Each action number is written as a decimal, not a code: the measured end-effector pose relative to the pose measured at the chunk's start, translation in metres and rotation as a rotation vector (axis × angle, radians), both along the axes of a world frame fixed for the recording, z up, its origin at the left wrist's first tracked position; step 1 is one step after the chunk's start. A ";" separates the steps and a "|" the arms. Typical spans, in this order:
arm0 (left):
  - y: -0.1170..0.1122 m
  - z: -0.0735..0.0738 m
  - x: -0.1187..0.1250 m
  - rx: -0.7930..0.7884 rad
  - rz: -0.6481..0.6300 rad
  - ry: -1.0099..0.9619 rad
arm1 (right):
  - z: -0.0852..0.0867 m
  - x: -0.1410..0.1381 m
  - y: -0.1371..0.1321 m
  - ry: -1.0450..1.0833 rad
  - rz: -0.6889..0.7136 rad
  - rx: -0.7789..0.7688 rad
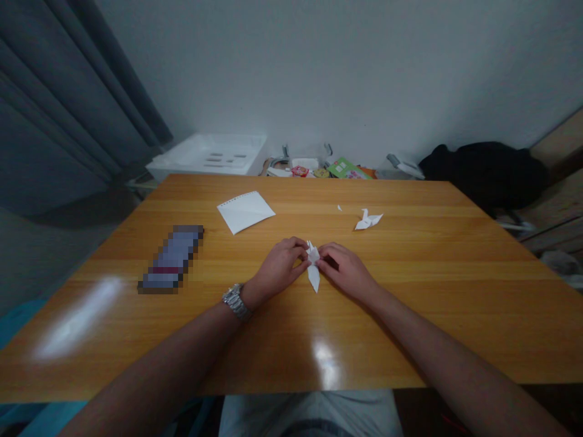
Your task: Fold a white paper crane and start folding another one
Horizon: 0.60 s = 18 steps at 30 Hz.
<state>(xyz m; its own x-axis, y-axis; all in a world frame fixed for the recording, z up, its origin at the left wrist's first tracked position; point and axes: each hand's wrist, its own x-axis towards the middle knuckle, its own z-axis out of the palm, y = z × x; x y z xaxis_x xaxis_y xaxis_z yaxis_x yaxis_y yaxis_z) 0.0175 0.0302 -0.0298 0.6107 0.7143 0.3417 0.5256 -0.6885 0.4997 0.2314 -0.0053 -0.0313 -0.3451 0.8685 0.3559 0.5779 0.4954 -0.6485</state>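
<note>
Between my two hands is a small folded white paper (314,276), its pointed lower flap aimed toward me and narrow tips at its far end. My left hand (286,262), with a metal watch (235,301) on the wrist, pinches the paper's left side between thumb and fingers. On the right side my right hand (345,267) grips it the same way. Beyond my right hand stands a finished-looking white paper crane (368,220), with a tiny paper scrap (339,207) beside it.
A torn-edged white sheet (246,212) lies at the far left of the wooden table (432,340). Left of my arm is a blurred-out phone-like device (173,258). Behind the table are a white plastic tray (209,152), a green booklet (348,169) and a dark cloth heap (487,173).
</note>
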 end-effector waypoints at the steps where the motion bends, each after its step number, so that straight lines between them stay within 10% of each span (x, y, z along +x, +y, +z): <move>1: 0.000 0.000 0.000 0.001 0.004 -0.002 | -0.001 0.000 0.001 0.003 -0.007 0.000; 18: -0.005 -0.001 0.002 -0.137 0.112 -0.112 | 0.001 -0.004 0.000 0.046 -0.152 -0.106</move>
